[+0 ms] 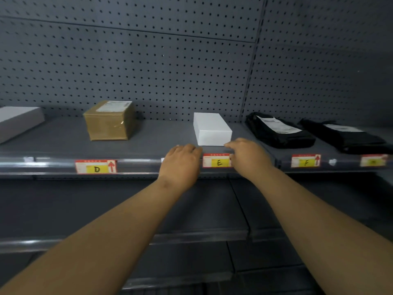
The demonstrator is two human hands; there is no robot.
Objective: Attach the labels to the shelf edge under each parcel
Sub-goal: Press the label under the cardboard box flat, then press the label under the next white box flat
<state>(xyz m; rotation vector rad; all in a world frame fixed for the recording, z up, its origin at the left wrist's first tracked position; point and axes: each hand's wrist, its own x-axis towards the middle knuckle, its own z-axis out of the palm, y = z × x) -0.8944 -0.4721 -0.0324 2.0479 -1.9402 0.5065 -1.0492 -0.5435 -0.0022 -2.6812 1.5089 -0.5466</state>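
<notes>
Red-bordered paper label with yellow patch, handwritten "E" (217, 160): seated in the clear plastic strip of the grey shelf edge (136, 166).

Left hand (180, 161) at its 9 o'clock, touching its left end, knuckles up, fingers bent over the shelf lip.

Right hand (248, 155) at its 3 o'clock, covering its right end, fingers reaching leftward over the lip. Cannot tell whether either hand pinches the label.

Plain white rectangular box (211, 128) at the label's 12 o'clock.

Matching label "D" (96, 166), red up-arrow, under a taped brown cardboard parcel (109, 121).

Matching label "F" (305, 160), red up-arrow, under a black plastic mailer bag (278, 130); the bag's print is unreadable.

Farthest right label (373, 160): letter blurred.
</notes>
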